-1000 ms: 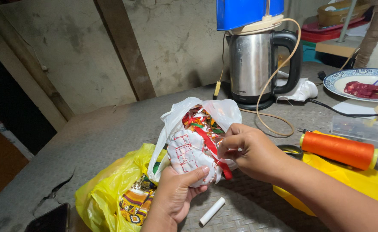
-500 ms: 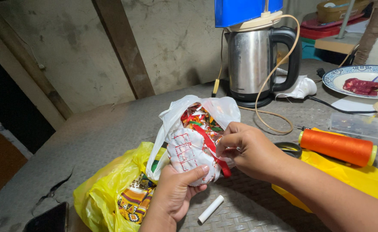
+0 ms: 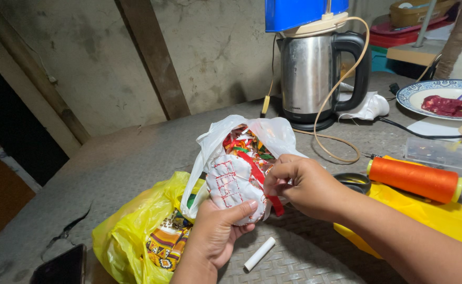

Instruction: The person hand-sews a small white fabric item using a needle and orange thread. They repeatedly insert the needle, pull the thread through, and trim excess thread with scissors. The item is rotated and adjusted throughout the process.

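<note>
My left hand (image 3: 216, 231) grips a stuffed white cloth piece (image 3: 232, 184) with red stitching, thumb laid across its lower edge. My right hand (image 3: 305, 185) pinches at the piece's right side, where a red ribbon strip (image 3: 258, 179) runs down across it. Just behind the piece stands a white plastic bag (image 3: 273, 134), open at the top and full of colourful fabric scraps (image 3: 243, 143).
A yellow plastic bag (image 3: 128, 234) with patterned cloth lies at lower left, a dark phone (image 3: 62, 266) beside it. White chalk stick (image 3: 259, 254) lies below my hands. To the right: orange thread spool (image 3: 414, 180), scissors (image 3: 356, 182), clear box (image 3: 440, 154), steel kettle (image 3: 310, 73), patterned plate (image 3: 417, 95).
My right hand has shifted slightly down and left against the cloth piece. The left hand keeps its hold, and the bags stay where they were.
</note>
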